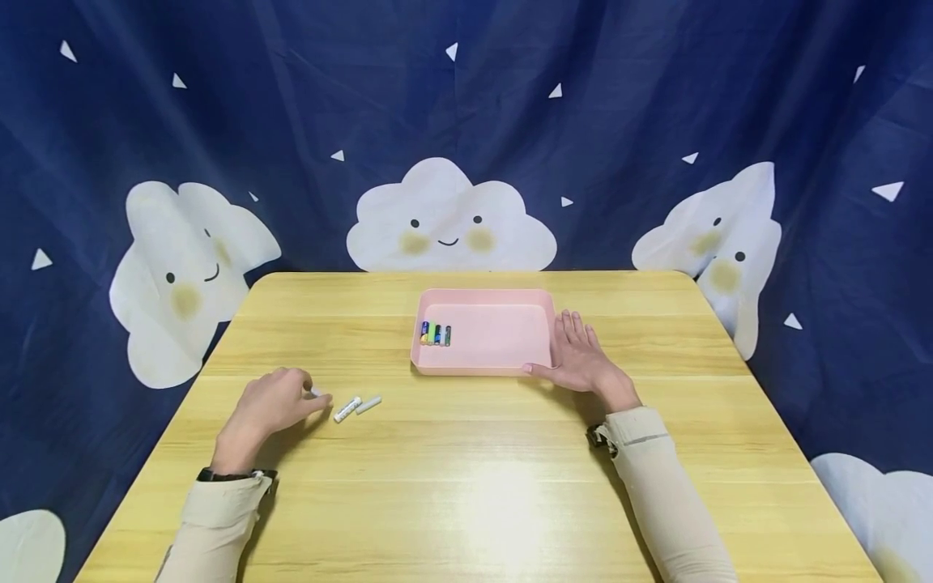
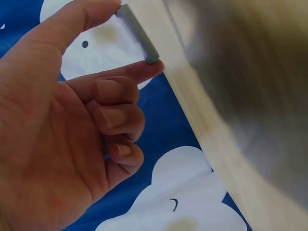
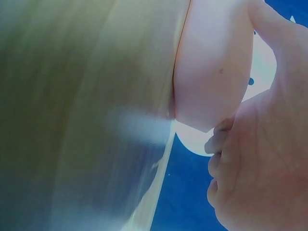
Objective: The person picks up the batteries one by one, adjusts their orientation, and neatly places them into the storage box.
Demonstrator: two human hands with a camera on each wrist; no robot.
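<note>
Over the worktop, the left hand pinches a grey cylinder by its ends, best gripped lightly; the right hand, fingers spread, should steady the pink tray

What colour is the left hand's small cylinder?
The small cylinder is grey, clearest in the left wrist view.

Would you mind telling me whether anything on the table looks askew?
Slightly: a white battery and a grey one lie slanted on the table, while the row of batteries in the tray looks neat.
</note>
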